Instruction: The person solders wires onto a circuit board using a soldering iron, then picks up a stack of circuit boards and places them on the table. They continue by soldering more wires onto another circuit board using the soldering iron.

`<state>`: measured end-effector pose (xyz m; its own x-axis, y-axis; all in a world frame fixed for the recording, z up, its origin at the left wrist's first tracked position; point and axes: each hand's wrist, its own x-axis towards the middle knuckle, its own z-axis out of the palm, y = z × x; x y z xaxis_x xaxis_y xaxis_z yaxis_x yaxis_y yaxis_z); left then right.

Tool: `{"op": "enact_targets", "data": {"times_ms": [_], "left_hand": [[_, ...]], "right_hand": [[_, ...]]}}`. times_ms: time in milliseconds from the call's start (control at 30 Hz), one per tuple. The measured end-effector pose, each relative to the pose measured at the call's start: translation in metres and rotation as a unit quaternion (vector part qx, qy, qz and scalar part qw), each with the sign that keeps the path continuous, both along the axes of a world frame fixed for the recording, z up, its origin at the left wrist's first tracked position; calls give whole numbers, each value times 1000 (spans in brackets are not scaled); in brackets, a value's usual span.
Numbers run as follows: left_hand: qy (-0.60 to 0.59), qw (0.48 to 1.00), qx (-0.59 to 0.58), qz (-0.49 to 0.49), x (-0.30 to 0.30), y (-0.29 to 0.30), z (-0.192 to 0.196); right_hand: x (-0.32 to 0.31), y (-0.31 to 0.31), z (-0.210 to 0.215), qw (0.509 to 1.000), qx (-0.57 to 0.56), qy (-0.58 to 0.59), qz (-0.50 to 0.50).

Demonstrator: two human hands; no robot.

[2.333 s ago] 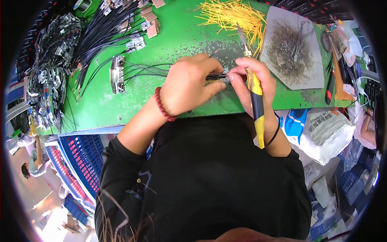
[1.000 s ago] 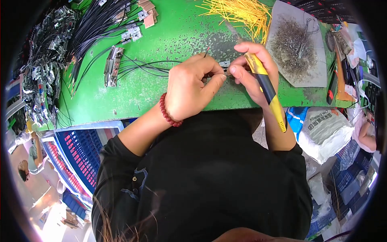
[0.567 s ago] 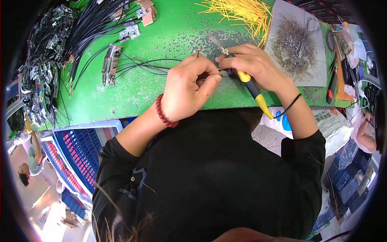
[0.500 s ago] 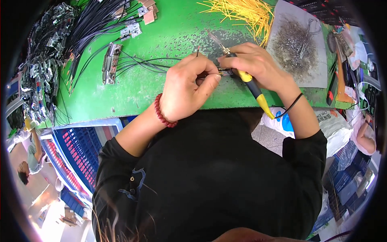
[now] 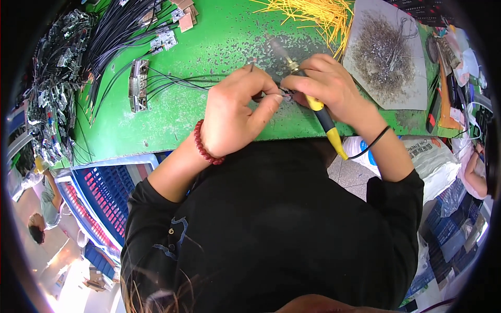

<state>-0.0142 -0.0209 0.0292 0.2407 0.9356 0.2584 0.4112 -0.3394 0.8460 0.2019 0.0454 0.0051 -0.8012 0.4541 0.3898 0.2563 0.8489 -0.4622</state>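
Observation:
My left hand (image 5: 237,107), with a red bead bracelet at the wrist, pinches thin black wires (image 5: 190,82) over the green table. Leftward, those wires run to a metal-framed slotted part (image 5: 139,85) lying on the table. Across from it, my right hand (image 5: 329,86) is closed round a yellow and black soldering iron (image 5: 326,122). Its metal end points to the far side, and its cord loops by my right wrist. The fingertips of both hands nearly meet; what small piece lies between them is mostly hidden.
Bundled black cables with small boards (image 5: 164,41) lie far left, beside a heap of dark metal-framed parts (image 5: 60,83). Yellow wires (image 5: 313,15) are spread at the back. A stained pale sheet (image 5: 412,94) lies right. Below the table's left edge stands a blue crate (image 5: 107,182).
The soldering iron's handle has swung slightly left. My left hand has shifted a little to the left, and so has the slotted part with its wires. Both hands keep their grip.

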Motion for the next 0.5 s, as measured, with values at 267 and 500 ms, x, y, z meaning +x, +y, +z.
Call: {"op": "enact_targets", "data": {"times_ms": [267, 500], "left_hand": [[82, 995, 54, 0, 21, 7, -30], [91, 993, 81, 7, 22, 9, -41]], "right_hand": [[-18, -41, -4, 973, 3, 37, -226], [15, -56, 3, 894, -288, 203, -276]]}}
